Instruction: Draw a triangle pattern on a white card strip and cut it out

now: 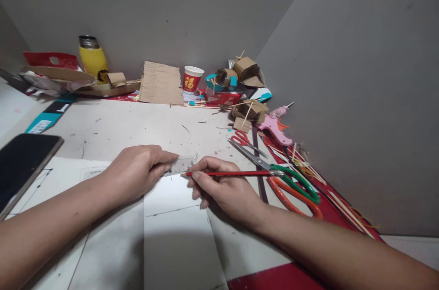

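My left hand [139,169] presses a clear plastic ruler [187,162] down near the far end of a white paper strip [178,235], its fingers bent together over the ruler's left part. A red pencil [233,173] is pinched in my right hand [222,187], with its tip at the ruler's lower edge. Across the strip runs a drawn dark line with small dots on it. More white paper [116,239] with drawn lines lies under my left forearm, and a dark phone [27,166] rests at the left.
On the right lie large scissors [295,185], small red-handled scissors [241,137], a pink glue gun [274,125] and thin sticks [350,212]. Along the back stand a yellow bottle [93,59], a cardboard piece [161,83], a paper cup [192,80] and cardboard scraps [247,68] by grey walls.
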{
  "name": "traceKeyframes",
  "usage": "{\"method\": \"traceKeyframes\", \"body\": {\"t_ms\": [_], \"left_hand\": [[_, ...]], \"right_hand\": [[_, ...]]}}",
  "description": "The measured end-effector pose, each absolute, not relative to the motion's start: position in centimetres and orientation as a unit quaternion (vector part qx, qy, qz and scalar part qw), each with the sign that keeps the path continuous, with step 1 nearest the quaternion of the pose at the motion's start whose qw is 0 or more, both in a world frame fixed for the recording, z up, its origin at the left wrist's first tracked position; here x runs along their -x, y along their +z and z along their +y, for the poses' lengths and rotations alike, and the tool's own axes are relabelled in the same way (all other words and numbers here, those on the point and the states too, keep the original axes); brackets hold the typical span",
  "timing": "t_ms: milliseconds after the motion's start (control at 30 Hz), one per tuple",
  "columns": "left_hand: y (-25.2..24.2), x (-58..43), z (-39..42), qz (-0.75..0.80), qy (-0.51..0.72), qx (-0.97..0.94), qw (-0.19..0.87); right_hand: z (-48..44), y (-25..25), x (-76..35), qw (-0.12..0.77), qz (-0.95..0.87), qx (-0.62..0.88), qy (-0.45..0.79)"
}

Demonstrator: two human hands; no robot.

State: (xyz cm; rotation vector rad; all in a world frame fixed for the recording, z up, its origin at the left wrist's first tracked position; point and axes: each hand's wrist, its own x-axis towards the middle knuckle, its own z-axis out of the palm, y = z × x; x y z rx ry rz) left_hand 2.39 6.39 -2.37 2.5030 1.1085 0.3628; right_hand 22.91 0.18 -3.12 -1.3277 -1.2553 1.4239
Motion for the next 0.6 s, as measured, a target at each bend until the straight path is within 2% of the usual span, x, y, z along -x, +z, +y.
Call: {"method": "traceKeyframes", "body": {"t_ms": [167, 600], "left_hand": [[-2.32, -2.29, 6.39, 0.397, 0.127, -0.889, 0.189], [-2.09, -2.32, 6.32, 0.400, 0.118, -0.888, 0.193]], "right_hand": [[0.15, -3.00, -23.15, 0.450, -0.485, 0.514, 0.545], [0.05, -3.31, -23.09, 0.387, -0.536, 0.543, 0.518]]}}
